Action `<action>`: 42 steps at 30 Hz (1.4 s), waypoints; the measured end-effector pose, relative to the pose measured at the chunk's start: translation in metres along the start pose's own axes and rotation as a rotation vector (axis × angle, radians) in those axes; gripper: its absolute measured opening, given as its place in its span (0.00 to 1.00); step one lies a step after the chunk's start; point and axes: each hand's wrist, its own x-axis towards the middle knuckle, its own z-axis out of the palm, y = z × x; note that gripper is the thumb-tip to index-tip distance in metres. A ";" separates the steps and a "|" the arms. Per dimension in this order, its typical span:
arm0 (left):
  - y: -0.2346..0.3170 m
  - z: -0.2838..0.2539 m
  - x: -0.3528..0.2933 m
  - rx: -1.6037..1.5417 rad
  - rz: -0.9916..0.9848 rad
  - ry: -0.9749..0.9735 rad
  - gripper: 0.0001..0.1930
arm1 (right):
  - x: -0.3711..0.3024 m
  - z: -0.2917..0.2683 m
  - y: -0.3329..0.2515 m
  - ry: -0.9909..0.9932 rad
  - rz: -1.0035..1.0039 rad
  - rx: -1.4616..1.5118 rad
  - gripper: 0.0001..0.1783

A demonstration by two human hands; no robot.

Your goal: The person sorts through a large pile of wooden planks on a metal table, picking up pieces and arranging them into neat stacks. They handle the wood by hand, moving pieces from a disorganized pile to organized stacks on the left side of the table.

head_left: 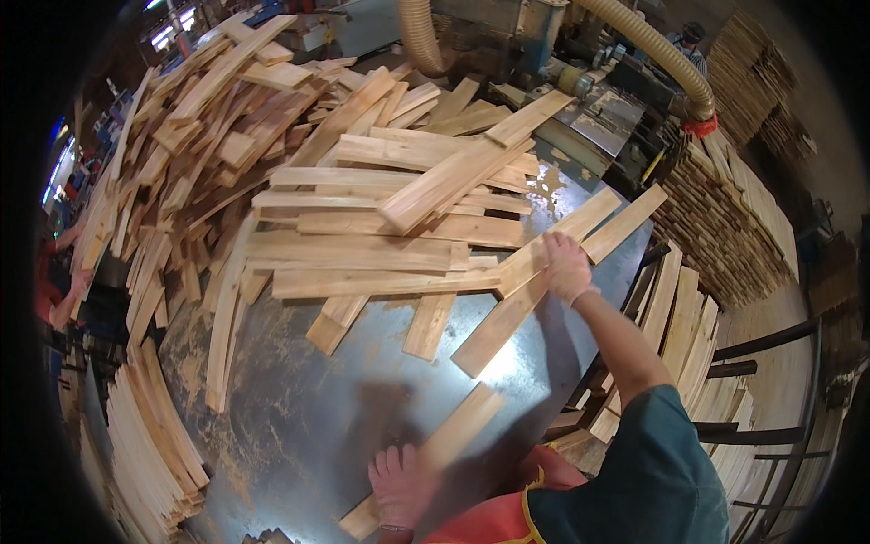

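My right hand, in a pale glove, reaches over the right side of the metal table, fingers curled on the edge of a wooden board. Directly beside it, a second board runs diagonally under the hand. Near the front edge, my left hand, also gloved, lies across a slightly blurred short board with its fingers stretched out past the board's edge. Its thumb is hard to make out. Beyond both hands, several boards lie crosswise in a loose layer.
A high heap of loose boards covers the far left of the metal table. Stacked boards stand at the left and in a rack at the right. A machine with a ribbed hose is behind. Other people are at far left and far right.
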 end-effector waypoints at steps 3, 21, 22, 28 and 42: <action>-0.005 0.003 0.013 -0.049 -0.081 -0.228 0.57 | 0.033 0.013 0.053 -0.021 -0.110 -0.219 0.46; -0.148 0.056 -0.072 -0.473 -0.709 0.218 0.46 | 0.046 0.038 0.152 0.108 0.213 -0.193 0.23; -0.141 0.052 -0.083 -0.371 -0.795 0.153 0.50 | 0.053 0.017 0.138 -0.176 0.214 -0.245 0.33; -0.102 0.018 -0.057 -0.175 -0.921 0.042 0.54 | 0.050 0.011 0.176 -0.421 0.024 -0.423 0.32; -0.135 0.038 -0.085 -0.252 -0.762 0.102 0.52 | -0.189 -0.027 -0.136 -0.369 -1.080 0.177 0.47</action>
